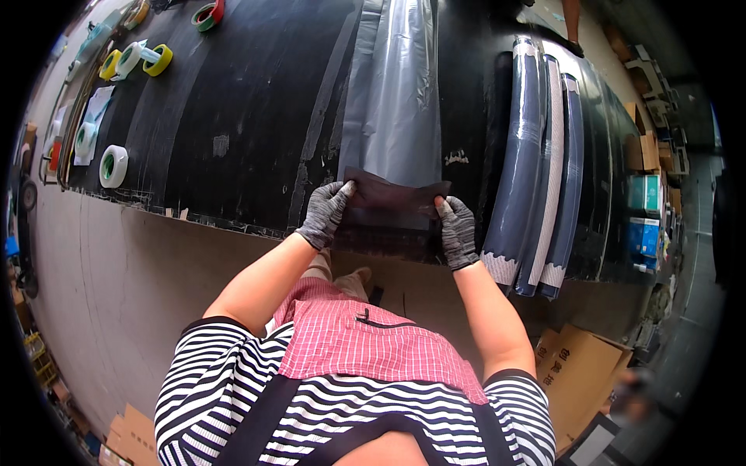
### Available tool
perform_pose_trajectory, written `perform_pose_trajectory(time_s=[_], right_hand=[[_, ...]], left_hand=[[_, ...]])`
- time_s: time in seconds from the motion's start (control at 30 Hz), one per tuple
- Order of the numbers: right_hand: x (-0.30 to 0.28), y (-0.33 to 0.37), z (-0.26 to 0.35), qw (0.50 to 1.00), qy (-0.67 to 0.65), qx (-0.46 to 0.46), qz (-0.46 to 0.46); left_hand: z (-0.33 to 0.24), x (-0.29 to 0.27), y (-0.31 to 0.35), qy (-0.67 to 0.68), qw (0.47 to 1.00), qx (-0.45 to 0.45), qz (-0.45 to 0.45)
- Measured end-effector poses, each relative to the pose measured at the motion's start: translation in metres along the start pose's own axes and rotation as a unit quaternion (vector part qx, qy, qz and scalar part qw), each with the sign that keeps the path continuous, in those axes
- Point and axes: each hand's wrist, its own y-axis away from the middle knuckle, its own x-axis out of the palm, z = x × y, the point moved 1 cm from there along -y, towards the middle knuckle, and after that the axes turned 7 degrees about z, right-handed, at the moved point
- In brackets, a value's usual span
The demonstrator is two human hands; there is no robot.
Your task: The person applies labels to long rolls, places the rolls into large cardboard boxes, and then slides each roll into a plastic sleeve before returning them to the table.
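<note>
My left hand (326,215), in a grey knit glove, pinches the left corner of a dark, thin, slightly see-through sheet (392,200). The opposite corner is pinched by my right hand (458,231), gloved the same way with a bare fingertip showing. Between them the sheet is spread at the near edge of the black table (249,116). Behind it a long strip of shiny grey plastic film (398,93) runs away from me along the table. The sheet covers the film's near end, so whether the two are joined cannot be seen.
Long plastic-wrapped dark rolls (521,140) lie to the right, their near ends over the table edge. At the left are a white tape roll (114,166) and a yellow tape roll (158,60). A cardboard box (583,373) stands low right. Another person's limb (571,23) shows far right.
</note>
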Motion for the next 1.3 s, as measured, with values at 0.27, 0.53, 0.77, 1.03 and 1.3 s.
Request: perform_pose_trajectory(time_s=[0.27,0.53,0.77,1.03,1.3], right_hand=[[0.03,-0.02,-0.025,0.967,0.227,0.012,-0.117],[0.027,-0.035,0.003,0.911,0.321,-0.169,-0.196],[0.052,-0.066,0.006,0.984,0.148,0.074,-0.06],[0.122,-0.048,0.106,0.994,-0.093,0.018,0.055],[0.091,-0.079,0.13,0.964,0.148,-0.203,0.088]], left_hand=[[-0.011,0.027,-0.012,-0.446,0.89,-0.014,-0.096],[-0.019,0.041,-0.018,-0.492,0.827,0.269,-0.042],[-0.036,0.069,-0.018,-0.238,0.969,-0.026,0.059],[-0.087,0.024,0.002,-0.061,0.987,0.141,0.047],[-0.145,-0.119,0.019,-0.169,0.966,0.168,-0.102]])
